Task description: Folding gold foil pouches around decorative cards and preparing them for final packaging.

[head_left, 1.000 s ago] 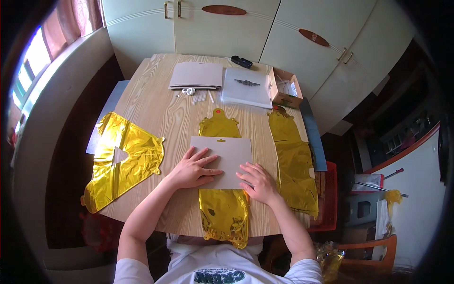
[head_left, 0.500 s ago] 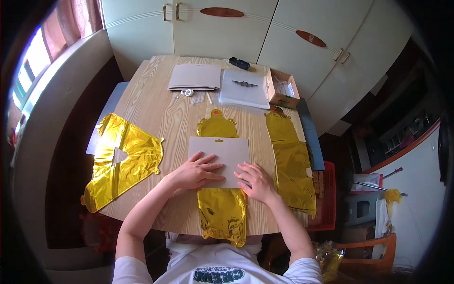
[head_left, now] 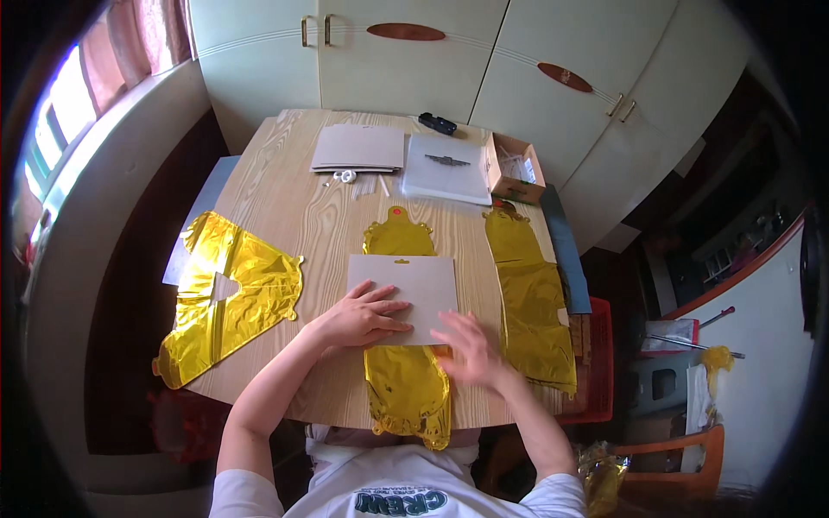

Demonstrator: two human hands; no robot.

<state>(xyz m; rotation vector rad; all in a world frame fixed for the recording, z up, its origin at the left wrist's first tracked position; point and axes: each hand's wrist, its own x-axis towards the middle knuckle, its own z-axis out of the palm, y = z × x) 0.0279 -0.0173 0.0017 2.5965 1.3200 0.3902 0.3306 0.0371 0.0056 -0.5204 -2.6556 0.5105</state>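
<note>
Under card point(head_left: 401, 278), foil point(head_left: 408, 384) endwise, tab point(head_left: 397, 213) farthest.

Left grip point(head_left: 361, 319): palm down, fingers fanned, angled inward!
Right grip point(head_left: 471, 349): and it's a blur, fingers loosely spread!
Left forearm point(head_left: 278, 371): slanting inward, elbow bent.
Right forearm point(head_left: 528, 413): mirrors it, slanting leftward!

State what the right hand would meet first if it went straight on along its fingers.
Probably the grey card: the right hand points forward and leftward, its fingertips over the card's near right corner in this view. Its blur leaves touch or hover unclear.
</note>
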